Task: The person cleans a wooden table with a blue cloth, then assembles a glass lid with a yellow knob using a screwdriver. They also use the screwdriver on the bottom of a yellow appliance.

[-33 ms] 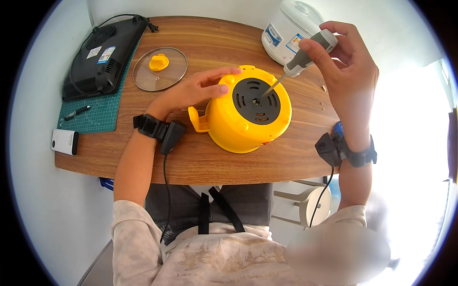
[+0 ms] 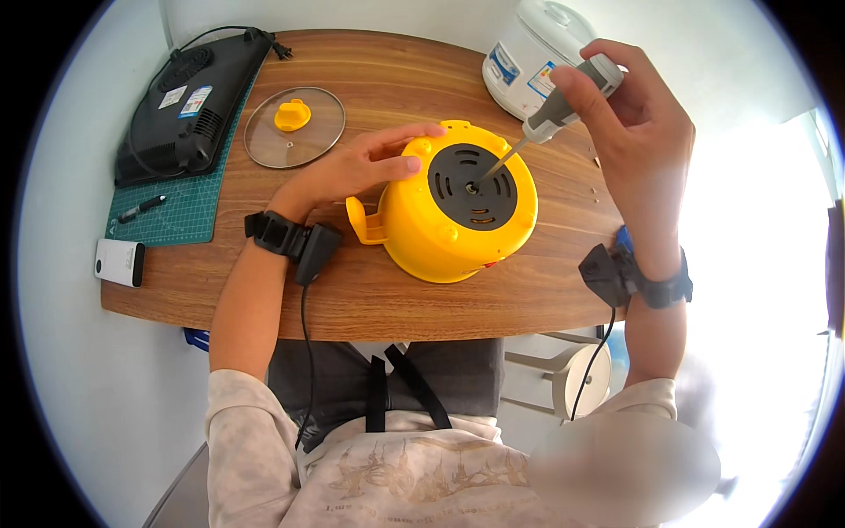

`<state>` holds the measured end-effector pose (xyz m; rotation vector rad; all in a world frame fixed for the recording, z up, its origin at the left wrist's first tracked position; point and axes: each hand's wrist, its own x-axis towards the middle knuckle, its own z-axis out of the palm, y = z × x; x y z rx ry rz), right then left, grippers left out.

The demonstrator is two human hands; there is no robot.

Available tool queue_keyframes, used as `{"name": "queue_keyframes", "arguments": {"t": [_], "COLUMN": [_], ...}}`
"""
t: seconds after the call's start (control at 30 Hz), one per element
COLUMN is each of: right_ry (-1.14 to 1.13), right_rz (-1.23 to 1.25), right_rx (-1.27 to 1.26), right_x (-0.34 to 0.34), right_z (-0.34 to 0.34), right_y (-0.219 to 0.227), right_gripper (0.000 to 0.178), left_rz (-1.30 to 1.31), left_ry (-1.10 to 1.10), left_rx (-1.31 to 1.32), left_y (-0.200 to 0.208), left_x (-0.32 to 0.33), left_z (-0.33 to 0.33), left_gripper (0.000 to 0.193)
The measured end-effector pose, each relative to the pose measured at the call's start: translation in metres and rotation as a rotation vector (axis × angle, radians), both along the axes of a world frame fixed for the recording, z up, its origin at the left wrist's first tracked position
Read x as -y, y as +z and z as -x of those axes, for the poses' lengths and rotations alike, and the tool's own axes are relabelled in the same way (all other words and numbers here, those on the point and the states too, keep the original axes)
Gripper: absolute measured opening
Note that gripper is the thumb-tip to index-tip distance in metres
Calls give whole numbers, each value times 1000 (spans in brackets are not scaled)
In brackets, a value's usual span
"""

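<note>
A yellow electric pot [image 2: 409,242] lies upside down on the wooden table, its handle pointing left. Set into its upturned bottom is a round black slotted plate [image 2: 458,198]. With thumb and fingers over the pot's upper left edge, my left hand [image 2: 348,167] holds it. My right hand [image 2: 642,132] is closed round the grey handle of a screwdriver [image 2: 556,114]. The screwdriver slants down to the left, its tip in the hole at the plate's centre. Whether a screw sits in that hole I cannot tell.
Behind the pot, a glass lid [image 2: 317,145] with a yellow knob lies on the table [image 2: 378,308]. At the back right stands a white rice cooker [image 2: 506,70]. On the left are a black appliance [image 2: 176,114], a green cutting mat [image 2: 189,220], a pen [image 2: 141,209] and a white box-shaped device [image 2: 117,262].
My right hand has shifted very slightly to the left at the screwdriver's handle. The pot and my left hand stay where they were.
</note>
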<state>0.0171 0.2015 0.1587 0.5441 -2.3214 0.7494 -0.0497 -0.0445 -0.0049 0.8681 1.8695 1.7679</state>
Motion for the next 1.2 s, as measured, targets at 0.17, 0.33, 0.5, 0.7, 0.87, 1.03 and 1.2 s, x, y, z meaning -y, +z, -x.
{"name": "queue_keyframes", "arguments": {"t": [0.17, 0.33, 0.5, 0.7, 0.87, 1.03, 1.2], "right_ry": [-174, -202, -116, 138, 165, 186, 123], "right_rz": [-190, -157, -106, -79, -84, -211, 54], "right_rx": [-82, 4, 78, 163, 181, -16, 53], "right_x": [2, -3, -4, 4, 5, -7, 0], "right_z": [-6, -4, -7, -20, -22, -5, -12], "right_y": [5, 11, 14, 18, 17, 15, 6], "right_gripper": [34, 35, 37, 30, 28, 37, 39], "left_rz": [-50, -5, -2, -33, 10, 1, 16], "left_ry": [3, 10, -3, 19, 6, 5, 5], "left_rx": [6, -16, -18, -11, -27, -42, -26], "left_y": [-1, 0, 0, -2, -2, -3, 1], "left_x": [0, -1, -1, 0, 1, 0, -1], "left_z": [0, 0, 2, 1, 2, 2, 0], "left_gripper": [56, 64, 65, 56, 63, 63, 63]}}
